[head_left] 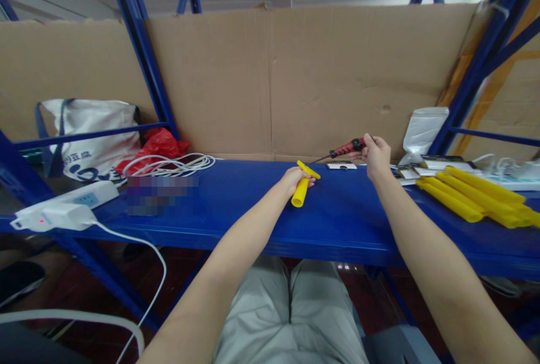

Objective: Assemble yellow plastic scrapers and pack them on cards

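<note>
My left hand is wrapped round a yellow plastic tube with a wider crosspiece at its upper end, held just above the blue bench. The tube's open round end points towards me. My right hand grips the rear end of a screwdriver with a red and black handle. Its thin shaft slants down to the left, and the tip meets or lies right beside the yellow crosspiece; contact is hard to make out. Behind the screwdriver, a small white card-like piece lies at the bench's back edge.
Several yellow tubes lie on the right of the blue bench, near a white pouch. On the left are a white power strip, coiled white cable, a red bag and a cloth bag. Cardboard stands behind.
</note>
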A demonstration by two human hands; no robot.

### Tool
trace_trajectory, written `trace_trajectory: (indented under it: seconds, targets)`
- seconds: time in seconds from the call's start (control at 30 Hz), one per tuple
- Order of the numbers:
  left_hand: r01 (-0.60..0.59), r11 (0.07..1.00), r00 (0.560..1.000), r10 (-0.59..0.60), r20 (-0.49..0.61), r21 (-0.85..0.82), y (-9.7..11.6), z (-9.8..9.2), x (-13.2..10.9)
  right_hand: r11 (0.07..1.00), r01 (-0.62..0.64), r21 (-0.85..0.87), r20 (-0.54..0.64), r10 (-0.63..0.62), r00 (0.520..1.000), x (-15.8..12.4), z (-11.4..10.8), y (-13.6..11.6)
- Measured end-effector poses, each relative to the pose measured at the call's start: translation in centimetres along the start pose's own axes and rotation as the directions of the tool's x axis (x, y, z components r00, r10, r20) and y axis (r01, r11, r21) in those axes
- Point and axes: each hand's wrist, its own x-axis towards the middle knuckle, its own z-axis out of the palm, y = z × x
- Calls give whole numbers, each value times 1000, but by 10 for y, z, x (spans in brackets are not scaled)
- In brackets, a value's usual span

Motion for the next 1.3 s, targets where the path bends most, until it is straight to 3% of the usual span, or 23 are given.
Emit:
trace_trajectory:
  seconds: [0.47,1.07,1.3]
  targets:
    - [-18,999,1000,18,15,42,0,3,-6,1000,6,5,-19,-6,1000,0,1,0]
    - [-40,990,996,51,-74,137,0,2,-7,979,76,-190,44,-69,997,-9,2,-11]
    - [-54,991,994,65,-85,125,-1,-1,-6,985,70,-157,28,-66,997,-10,2,-12]
